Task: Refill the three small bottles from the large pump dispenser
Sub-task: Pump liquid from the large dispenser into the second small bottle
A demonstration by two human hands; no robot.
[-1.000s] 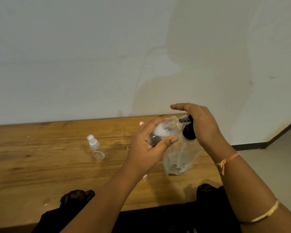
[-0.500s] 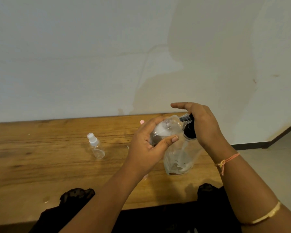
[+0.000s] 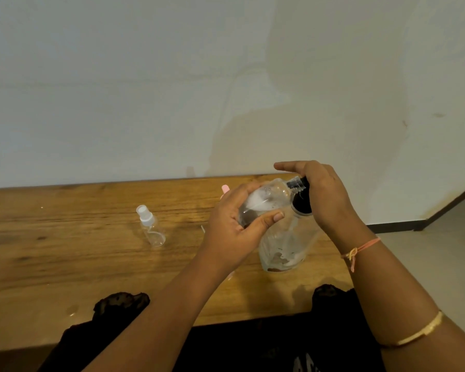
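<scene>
The left hand (image 3: pixel 234 232) grips a small bottle (image 3: pixel 263 202) tilted, its long axis rising rightward, neck toward the right hand (image 3: pixel 322 194). Right fingers (image 3: pixel 293 166) curl over the large pump dispenser (image 3: pixel 285 245), upright on the tabletop (image 3: pixel 65 251) beneath them

Wooden surface (image 3: pixel 65 264): small spray bottle (image 3: pixel 151 226) upright left of centre; large pump dispenser (image 3: pixel 285 245) standing right; pink-capped item (image 3: pixel 225 188) behind, mostly hidden; wet patch (image 3: pixel 73 311) near front edge.
</scene>
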